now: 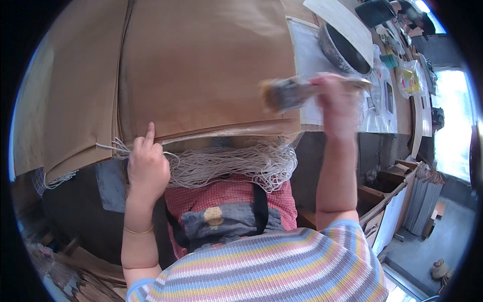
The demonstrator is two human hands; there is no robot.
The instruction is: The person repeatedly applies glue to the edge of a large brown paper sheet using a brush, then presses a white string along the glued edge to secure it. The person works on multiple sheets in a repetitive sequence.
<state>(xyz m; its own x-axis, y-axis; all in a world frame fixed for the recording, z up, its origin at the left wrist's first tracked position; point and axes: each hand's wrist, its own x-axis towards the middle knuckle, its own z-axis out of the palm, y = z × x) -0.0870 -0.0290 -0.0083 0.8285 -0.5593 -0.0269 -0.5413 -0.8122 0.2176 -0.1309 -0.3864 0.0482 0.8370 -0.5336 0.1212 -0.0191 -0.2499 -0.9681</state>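
in the head view, the left hand (147,168) rested at the near edge of a large brown sheet (201,65) that lay over the desk (75,166). its grip was mostly curled together, with one finger pointing up against the sheet's edge and the other fingers tucked down among a bundle of pale strings (231,163). whether those fingers pinched a string could not be told. a thin gold bangle (138,231) sat on that wrist.

the right hand (336,108) was raised over the right edge of the sheet, its grip clamped around the handle of a wide brush (288,94). the brush was blurred, its bristle end pointing left and hovering just above the sheet's right side.

the strings hung in a loose tangle from under the sheet's near edge, spilling over the person's lap, from the left hand across to below the brush. a second brown sheet (65,95) lay to the left, just beside the first.

beyond the right hand stood a dark round bowl (342,48) on a pale cloth (309,65), with a light board (347,25) leaning across its rim. farther right lay a yellow bag (410,78) and a small teal cup (389,61).
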